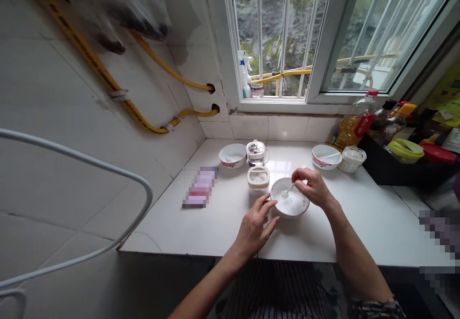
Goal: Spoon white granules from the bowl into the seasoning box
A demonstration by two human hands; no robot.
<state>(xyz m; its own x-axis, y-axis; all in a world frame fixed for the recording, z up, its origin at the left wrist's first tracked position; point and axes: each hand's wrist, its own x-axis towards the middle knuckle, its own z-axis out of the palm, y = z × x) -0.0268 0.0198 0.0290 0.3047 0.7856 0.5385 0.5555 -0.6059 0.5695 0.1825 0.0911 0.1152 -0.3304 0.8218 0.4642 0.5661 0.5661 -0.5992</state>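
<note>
Tiled kitchen counter [215, 228], right hand [313, 188] pinching a spoon [286, 192] in a white bowl [290, 215], left hand [254, 228] open beside it

**Barred window [321, 36] above a tiled kitchen corner**

White wall tiles [72, 132] fill the left side, crossed by yellow gas hoses [86, 53] that enter two holes [211, 88] in the wall. A white tile backsplash [268, 127] runs beneath the white-framed window, where metal security bars [259, 22] stand before a mossy rock face [269, 17]. Soft, grey daylight comes in.
</note>
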